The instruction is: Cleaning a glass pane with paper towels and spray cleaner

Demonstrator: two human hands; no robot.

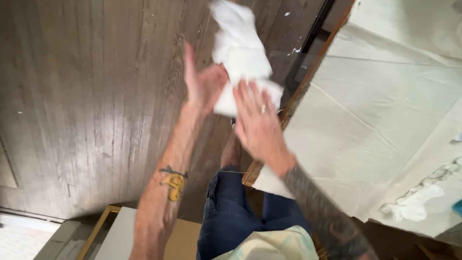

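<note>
A crumpled white cloth [240, 53] hangs between my two raised hands above the dark wooden floor. My left hand [202, 84] is at the cloth's left side, fingers spread upward, palm against the fabric. Over the cloth's lower part lies my right hand [255, 123], fingers pressed on it, with a ring on one finger. Both forearms are tattooed. The picture is motion-blurred.
A table draped in cream cloth [385, 120] with a wooden edge [308, 82] stands to the right, and a twisted white rag [414, 200] lies on it. Below are my blue jeans [231, 216], a bare foot [231, 151] and flat boards [125, 236] at bottom left.
</note>
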